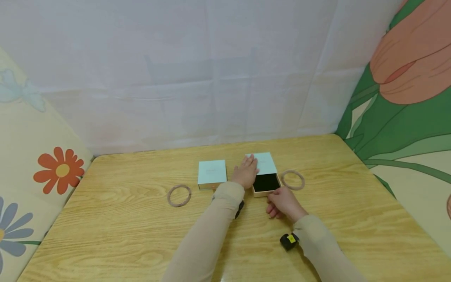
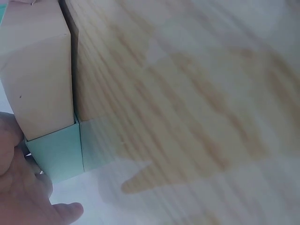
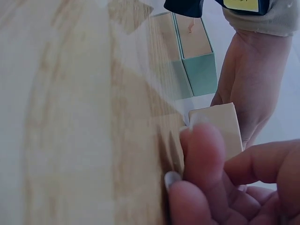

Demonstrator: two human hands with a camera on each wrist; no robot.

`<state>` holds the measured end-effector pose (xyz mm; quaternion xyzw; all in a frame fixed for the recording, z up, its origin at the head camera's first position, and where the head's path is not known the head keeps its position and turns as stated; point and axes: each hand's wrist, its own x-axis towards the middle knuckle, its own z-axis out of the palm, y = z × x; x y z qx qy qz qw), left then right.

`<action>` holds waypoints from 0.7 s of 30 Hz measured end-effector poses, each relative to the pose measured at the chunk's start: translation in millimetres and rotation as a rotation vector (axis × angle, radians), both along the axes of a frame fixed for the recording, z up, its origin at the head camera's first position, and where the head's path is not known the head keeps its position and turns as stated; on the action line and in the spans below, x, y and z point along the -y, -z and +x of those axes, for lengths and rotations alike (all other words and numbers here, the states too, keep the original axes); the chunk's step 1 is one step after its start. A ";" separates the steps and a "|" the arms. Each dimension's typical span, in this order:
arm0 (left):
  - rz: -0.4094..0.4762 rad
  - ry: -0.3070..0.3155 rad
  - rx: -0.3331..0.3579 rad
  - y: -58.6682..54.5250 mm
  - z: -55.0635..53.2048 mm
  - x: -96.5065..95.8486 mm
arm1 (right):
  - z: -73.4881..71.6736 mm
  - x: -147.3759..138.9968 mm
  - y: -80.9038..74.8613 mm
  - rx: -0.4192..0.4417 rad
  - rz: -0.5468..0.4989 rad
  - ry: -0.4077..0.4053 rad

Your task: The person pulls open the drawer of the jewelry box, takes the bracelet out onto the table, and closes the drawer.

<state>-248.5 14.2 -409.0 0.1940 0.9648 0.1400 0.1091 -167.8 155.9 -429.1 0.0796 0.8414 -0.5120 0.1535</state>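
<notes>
A pale blue drawer box (image 1: 262,162) sits right of the table's middle, its cream drawer (image 1: 263,194) pulled partly out toward me. Black lining shows inside. My left hand (image 1: 245,172) lies on the left part of the blue sleeve with its fingers extended; in the left wrist view the thumb points away from the box side. At the drawer's front, my right hand (image 1: 284,201) pinches the edge with thumb and index finger, the other fingers curled below. The exact pinch point is partly hidden by the fingers (image 3: 204,150) in the right wrist view.
A second pale blue box (image 1: 212,172), closed, stands left of my left hand. One pinkish bangle (image 1: 179,185) lies at the left, another bangle (image 1: 293,170) just right of the opened box. A white cloth (image 1: 176,78) hangs behind the wooden table (image 1: 123,227).
</notes>
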 end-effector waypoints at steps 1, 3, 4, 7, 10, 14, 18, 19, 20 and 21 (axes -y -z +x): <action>0.002 0.000 0.003 -0.3 0.4 0.2 | -0.2 0.0 -0.1 0.002 0.004 0.000; 0.003 0.001 0.006 -0.3 0.4 0.3 | -0.7 0.0 -0.5 0.006 0.006 0.003; 0.004 0.002 0.010 -0.6 0.6 0.4 | -1.0 0.1 -0.5 0.007 0.005 0.005; 0.006 0.000 0.011 -0.4 0.5 0.4 | -2.1 0.4 -0.3 0.008 -0.002 0.012; 0.008 -0.003 0.009 -0.1 0.3 0.2 | -3.4 0.8 0.0 0.007 -0.012 0.015; 0.011 -0.002 0.009 0.2 0.3 0.3 | -4.6 1.1 0.4 0.007 -0.015 0.013; 0.011 0.003 0.009 0.8 0.5 0.8 | -6.0 1.2 1.2 0.008 -0.011 0.012; 0.012 0.003 0.008 0.8 0.6 0.9 | -6.5 1.2 1.4 0.009 -0.010 0.011; 0.013 0.003 0.005 0.8 0.8 0.9 | -6.9 1.3 1.4 0.011 -0.010 0.013; 0.013 0.002 0.003 0.9 0.9 0.8 | -7.3 1.3 1.7 0.013 -0.009 0.014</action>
